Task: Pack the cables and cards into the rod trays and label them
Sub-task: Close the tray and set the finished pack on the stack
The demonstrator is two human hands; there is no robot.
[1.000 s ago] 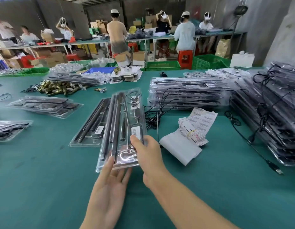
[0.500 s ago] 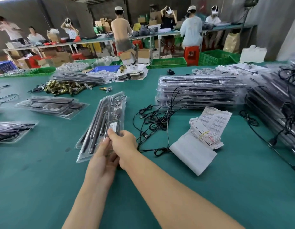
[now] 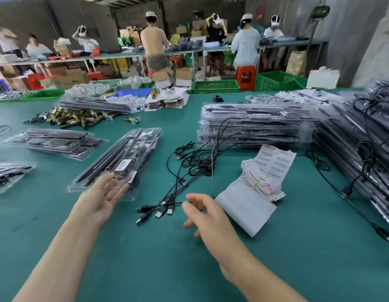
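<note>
Ahead, on a green table point(image 3: 145, 258) backed by workbenches point(image 3: 115, 54) and crates point(image 3: 215, 86), a labelled tray point(image 3: 124, 158) is touched at its near end by the flat left hand point(image 3: 100, 199), while the right hand point(image 3: 208, 216) is held spread and empty beside the cables point(image 3: 195, 162).

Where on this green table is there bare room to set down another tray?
Bare table along the near edge, and left of the rod tray. Crowded: loose cables centre, cards and tray stacks right.
</note>
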